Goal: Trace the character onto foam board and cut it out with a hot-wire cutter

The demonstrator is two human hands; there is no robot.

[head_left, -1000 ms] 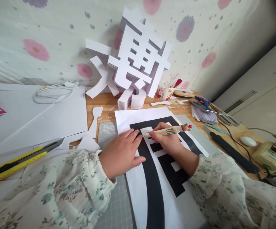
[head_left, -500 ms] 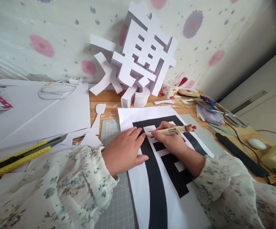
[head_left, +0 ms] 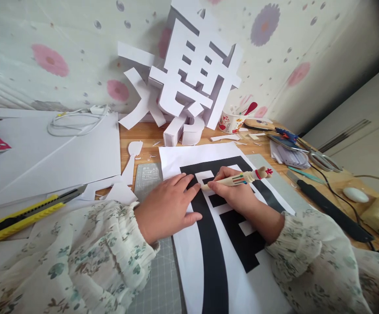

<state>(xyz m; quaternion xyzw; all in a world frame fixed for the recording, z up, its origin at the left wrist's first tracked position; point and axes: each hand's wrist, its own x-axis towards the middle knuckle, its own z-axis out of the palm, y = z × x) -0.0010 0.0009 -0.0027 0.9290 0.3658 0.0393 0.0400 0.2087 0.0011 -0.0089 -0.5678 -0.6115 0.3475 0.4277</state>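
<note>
A white sheet of paper printed with a thick black character lies over a grey cutting mat. My left hand rests flat on the sheet's left side, fingers spread. Pinched in my right hand is a cream multicolour pen with coloured sliders and a small figure on its end. Its tip points left onto the paper, close to my left forefinger; whether it touches cannot be made out. My right hand hides part of the black print.
Large white paper characters lean against the wall behind the sheet. A yellow utility knife and white boards lie left. On the right are a black-handled knife, scissors, a glue gun and a paper cup.
The whole view has shifted slightly. My right hand and the pen remain almost in the same place on the paper, the pen tilting a little differently. My left hand stays flat.
</note>
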